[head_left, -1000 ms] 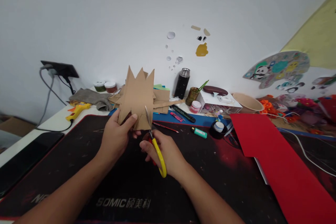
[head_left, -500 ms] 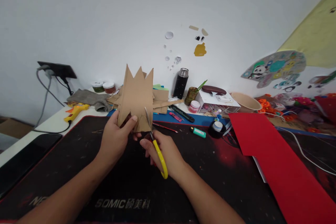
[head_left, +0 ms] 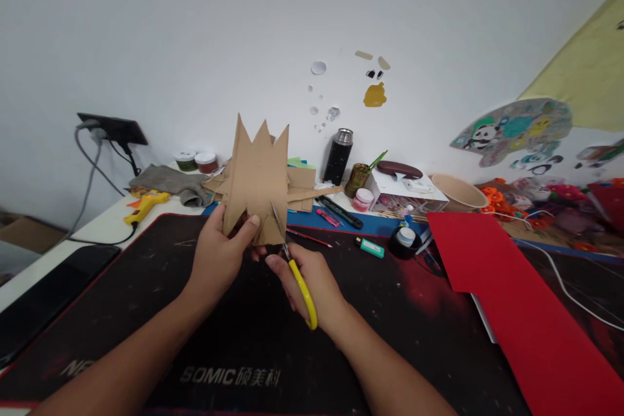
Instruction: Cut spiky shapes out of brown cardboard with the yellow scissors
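A brown piece of cardboard (head_left: 259, 172) stands upright above the desk mat, with pointed zigzag teeth along its top and notches cut in its lower edge. Its lower left part is gripped by my left hand (head_left: 228, 240), the thumb in front and the other fingers behind. My right hand (head_left: 312, 283) is closed round the yellow handle of a pair of scissors (head_left: 303, 289). One metal blade lies across the front of the cardboard near its lower right corner; the other blade is hidden behind it.
Cardboard scraps (head_left: 301, 180) lie behind. A yellow glue gun (head_left: 145, 205) rests at the left beside a grey cloth (head_left: 168, 182). A black thermos (head_left: 338, 156), a utility knife (head_left: 341, 211) and a turquoise lighter (head_left: 370, 246) are further right. Red card (head_left: 507, 286) covers the mat's right side.
The scissor blades have closed a little at the cardboard's lower right edge. The whole view has shifted slightly; both hands keep their holds.
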